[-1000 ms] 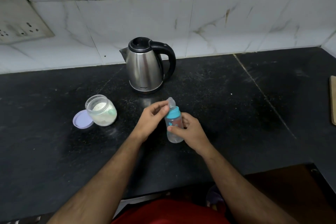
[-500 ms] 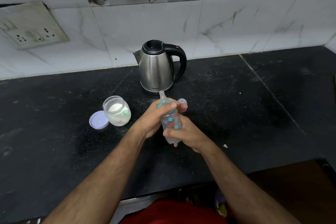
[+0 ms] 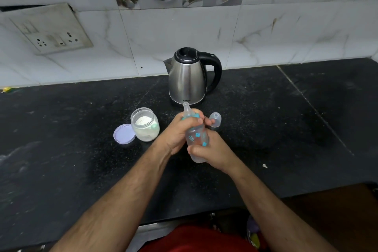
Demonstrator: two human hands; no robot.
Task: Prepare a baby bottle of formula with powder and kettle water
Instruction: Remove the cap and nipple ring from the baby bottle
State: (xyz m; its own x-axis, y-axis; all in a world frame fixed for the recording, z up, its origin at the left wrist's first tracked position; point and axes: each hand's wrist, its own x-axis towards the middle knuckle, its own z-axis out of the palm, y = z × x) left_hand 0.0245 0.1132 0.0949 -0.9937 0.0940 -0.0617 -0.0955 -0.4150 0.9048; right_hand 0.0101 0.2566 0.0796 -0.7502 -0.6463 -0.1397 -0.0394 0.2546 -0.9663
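A clear baby bottle [image 3: 197, 137] with teal prints is held tilted over the black counter [image 3: 71, 159]. My right hand [image 3: 212, 153] grips its lower body. My left hand [image 3: 182, 130] wraps round the teal collar below the clear teat [image 3: 186, 109]. The bottle's clear cap [image 3: 215, 118] lies on the counter just right of my left fingertips. An open jar of white powder [image 3: 145, 127] stands to the left, its lilac lid [image 3: 124, 134] lying beside it. A steel kettle [image 3: 188, 77] with a black handle stands behind, by the wall.
A switch and socket plate [image 3: 53, 30] is on the tiled wall at the left. A small white scrap [image 3: 264, 166] lies on the counter at the right. The counter's front edge runs just below my forearms.
The clear cap came off the bottle and now lies on the counter to the right. My left hand has shifted from the cap onto the teal collar. The camera view moved closer.
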